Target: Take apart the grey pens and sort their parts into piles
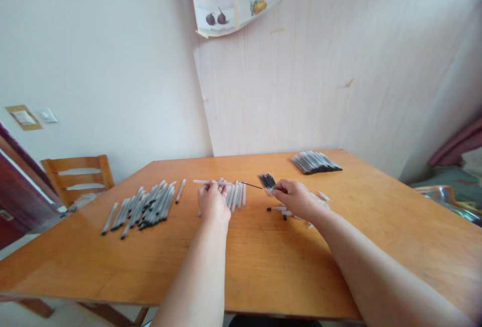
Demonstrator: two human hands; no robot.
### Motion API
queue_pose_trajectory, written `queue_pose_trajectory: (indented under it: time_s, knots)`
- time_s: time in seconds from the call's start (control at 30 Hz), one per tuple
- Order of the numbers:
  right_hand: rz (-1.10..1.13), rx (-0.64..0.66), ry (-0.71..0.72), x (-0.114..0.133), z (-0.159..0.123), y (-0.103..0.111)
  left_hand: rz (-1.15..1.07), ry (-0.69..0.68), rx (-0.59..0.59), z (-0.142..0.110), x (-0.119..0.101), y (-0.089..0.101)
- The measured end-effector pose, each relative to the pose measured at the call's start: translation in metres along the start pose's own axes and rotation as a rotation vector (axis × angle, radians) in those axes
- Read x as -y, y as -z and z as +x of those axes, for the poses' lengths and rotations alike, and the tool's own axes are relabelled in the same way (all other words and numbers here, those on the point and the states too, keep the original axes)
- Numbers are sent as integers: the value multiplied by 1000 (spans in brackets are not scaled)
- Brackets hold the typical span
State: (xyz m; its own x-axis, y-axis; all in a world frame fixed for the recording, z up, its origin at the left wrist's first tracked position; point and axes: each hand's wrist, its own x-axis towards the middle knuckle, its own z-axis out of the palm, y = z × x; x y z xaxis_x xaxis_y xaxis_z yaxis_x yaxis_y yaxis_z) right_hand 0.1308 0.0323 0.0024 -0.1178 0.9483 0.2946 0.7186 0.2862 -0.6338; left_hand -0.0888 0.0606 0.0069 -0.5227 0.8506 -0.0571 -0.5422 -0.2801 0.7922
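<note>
My left hand (213, 201) is closed round a pale pen barrel (205, 182) held level above the table, with a thin dark refill (250, 185) sticking out of its right end. My right hand (297, 197) is closed in a pinch just right of that refill's tip, beside a small bundle of black refills (267, 181); whether the fingers touch the refill I cannot tell. Several pale barrels (236, 195) lie just behind my left hand. A few small caps and pieces (280, 210) lie under my right hand.
A large heap of grey pens (145, 207) lies at the left of the wooden table (263, 261). A stack of dark-tipped pens (315, 161) sits at the back right corner. A wooden chair (77, 174) stands at the left.
</note>
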Motion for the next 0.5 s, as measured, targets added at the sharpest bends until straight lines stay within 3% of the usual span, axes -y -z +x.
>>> queue_pose_trajectory:
  time_s: [0.3,0.5]
  knots:
    - [-80,-33,-95,-9,7,-2,35,45,13,1,3,-1]
    - [-221,-136,-277,-17,9,7,95,88,109,-7,6,-3]
